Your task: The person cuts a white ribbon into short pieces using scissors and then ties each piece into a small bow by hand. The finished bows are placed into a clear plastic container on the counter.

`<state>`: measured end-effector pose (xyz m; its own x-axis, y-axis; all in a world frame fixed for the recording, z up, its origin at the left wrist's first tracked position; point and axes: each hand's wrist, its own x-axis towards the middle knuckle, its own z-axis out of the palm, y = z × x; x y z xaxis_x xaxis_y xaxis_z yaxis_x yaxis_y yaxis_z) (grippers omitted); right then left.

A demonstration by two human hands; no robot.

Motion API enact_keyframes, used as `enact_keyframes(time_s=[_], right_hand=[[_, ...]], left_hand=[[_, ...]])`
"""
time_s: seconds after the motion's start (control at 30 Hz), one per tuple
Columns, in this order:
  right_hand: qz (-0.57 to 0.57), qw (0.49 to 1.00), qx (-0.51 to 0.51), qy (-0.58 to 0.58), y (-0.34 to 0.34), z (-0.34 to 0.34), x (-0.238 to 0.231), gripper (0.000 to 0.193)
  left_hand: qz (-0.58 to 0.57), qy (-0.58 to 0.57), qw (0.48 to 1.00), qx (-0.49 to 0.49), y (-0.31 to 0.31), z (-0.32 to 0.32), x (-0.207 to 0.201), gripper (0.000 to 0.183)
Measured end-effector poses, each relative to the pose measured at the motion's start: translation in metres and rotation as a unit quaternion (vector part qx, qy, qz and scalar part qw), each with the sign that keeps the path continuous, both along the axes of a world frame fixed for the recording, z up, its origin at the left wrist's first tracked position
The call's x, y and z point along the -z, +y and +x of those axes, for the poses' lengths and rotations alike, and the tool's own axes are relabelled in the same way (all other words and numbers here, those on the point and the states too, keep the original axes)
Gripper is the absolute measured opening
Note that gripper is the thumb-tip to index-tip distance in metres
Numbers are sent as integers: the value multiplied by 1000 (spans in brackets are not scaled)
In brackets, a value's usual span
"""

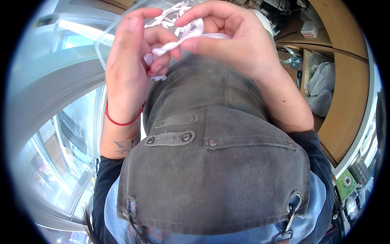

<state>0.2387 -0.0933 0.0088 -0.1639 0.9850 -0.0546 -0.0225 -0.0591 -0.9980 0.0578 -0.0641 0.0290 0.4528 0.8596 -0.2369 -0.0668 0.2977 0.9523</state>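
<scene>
A pale pink satin ribbon [163, 49] is stretched between my two hands, gathered at its middle into what looks like a knot or bow. My right hand [243, 42] pinches it between thumb and forefinger, and one strip runs back across the right palm. On the other side, my left hand [129, 65] has its lower fingers curled round the ribbon, its thumb and forefinger raised off it. A short tail hangs below the left fingers. Just beyond both hands is a clear plastic box [100, 45] with several similar pale ribbon pieces [172, 15] in it, partly hidden by my fingers.
A dark grey apron [203, 171] covers my front, below the hands. To the right is a wooden shelf unit [351, 81] holding a grey cloth bundle [321, 89], a light blue ribbon loop [293, 57] and a small white box [310, 29]. Bright glass panels [61, 138] stand at the left.
</scene>
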Motion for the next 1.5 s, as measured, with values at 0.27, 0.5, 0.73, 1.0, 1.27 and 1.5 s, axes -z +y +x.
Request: enact_keyframes(time_s=[0.27,0.5,0.73,1.0,1.27,1.5], right_hand=[[32,995,48,82,-5,-15,9,17],[-40,979,21,199,-5,-16,0,15],[37,988,103,108,-1,-19,14,15],[21,990,84,112,-2,-17,13,14],[-95,971,111,187,7,-13,-9,9],[-101,964,68,236,3,-11,-4,8]], left_hand=[[0,8,1000,5,-4,4,-4,48],[-54,-21,998,21,-8,9,-9,53],[-63,-55,992,92,-4,3,-4,57],[23,34,999,7,-10,13,-7,39],[60,-20,998,-27,-1,-1,7,9],[96,0,993,-65,-5,9,4,15]])
